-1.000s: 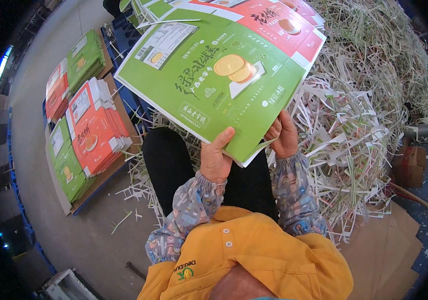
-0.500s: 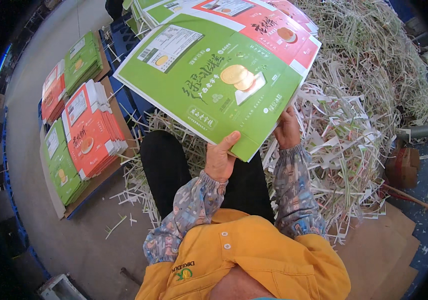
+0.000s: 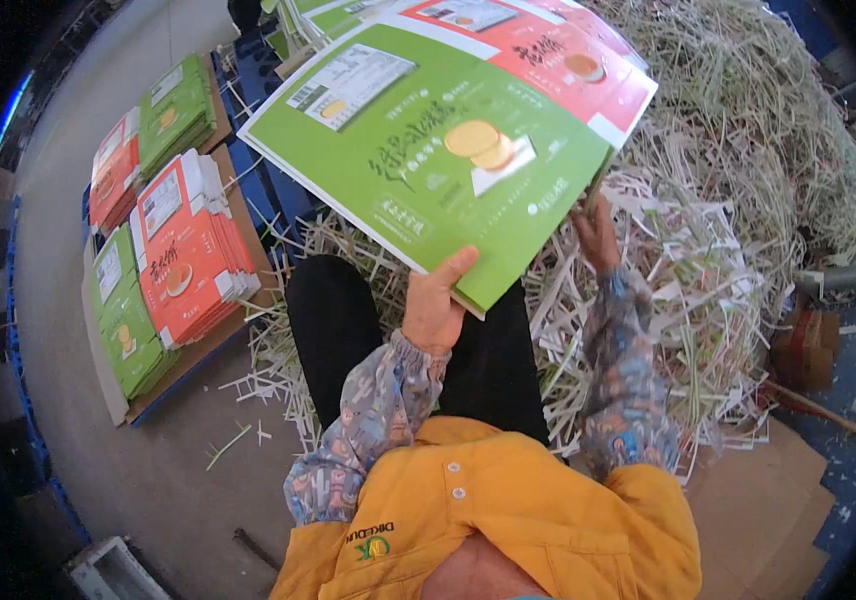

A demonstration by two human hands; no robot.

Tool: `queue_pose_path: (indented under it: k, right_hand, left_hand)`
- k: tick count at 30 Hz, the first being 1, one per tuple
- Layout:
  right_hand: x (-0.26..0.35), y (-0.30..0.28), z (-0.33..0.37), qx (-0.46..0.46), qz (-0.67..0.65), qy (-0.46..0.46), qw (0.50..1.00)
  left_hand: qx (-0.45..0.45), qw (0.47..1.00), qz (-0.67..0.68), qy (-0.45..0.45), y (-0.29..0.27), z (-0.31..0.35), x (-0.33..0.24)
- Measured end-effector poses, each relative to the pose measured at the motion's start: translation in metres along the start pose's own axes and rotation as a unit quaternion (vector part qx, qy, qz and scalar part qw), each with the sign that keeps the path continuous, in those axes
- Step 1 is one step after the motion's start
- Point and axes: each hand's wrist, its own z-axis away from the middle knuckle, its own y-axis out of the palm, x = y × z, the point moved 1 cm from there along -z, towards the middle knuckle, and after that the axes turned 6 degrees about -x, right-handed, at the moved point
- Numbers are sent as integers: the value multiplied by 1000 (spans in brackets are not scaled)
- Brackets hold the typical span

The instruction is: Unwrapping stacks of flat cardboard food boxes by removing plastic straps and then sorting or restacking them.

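Observation:
A sheet of printed cardboard (image 3: pixel 368 175), green in its near part and red in its far part, slants up before me. It looks like a stack of several sheets. My left hand (image 3: pixel 435 305) pinches its near edge, thumb on top and fingers underneath. Beside the right edge is my right hand (image 3: pixel 598 235), its fingers closed together and partly hidden behind that edge. What they hold there is blurred and cannot be made out. Both forearms wear patterned sleeve covers. My knees, in dark trousers, lie under the sheets.
On the left, stacks of green sheets (image 3: pixel 120 320) and red sheets (image 3: pixel 188 250) lie on cardboard over a blue pallet (image 3: pixel 188 385). A big heap of paper strips (image 3: pixel 748 120) fills the right. Beyond it are a brown carton (image 3: pixel 806 345), a metal pipe (image 3: pixel 848 278) and flattened cardboard (image 3: pixel 758 510).
My right hand has moved right and up along the sheets' right edge. The sheets have shifted slightly to the right, while my left hand keeps its grip.

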Motion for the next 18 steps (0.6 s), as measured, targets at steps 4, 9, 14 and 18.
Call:
queue_pose_path:
  k: [4,9,14,18]
  right_hand:
    - [68,-2,38,-166,-56,65,982]
    - [124,34,44,44,-628,403,664]
    - [129,63,22,-30,-634,385,669]
    - [124,67,22,-21,-594,434,677]
  left_hand:
    - [-5,999,-26,-20,-11,0,6]
    - [0,998,-40,-40,-17,-1,7]
    - [-13,995,-28,-95,-29,19,4]
    - [55,977,-172,-114,-40,31,-2]
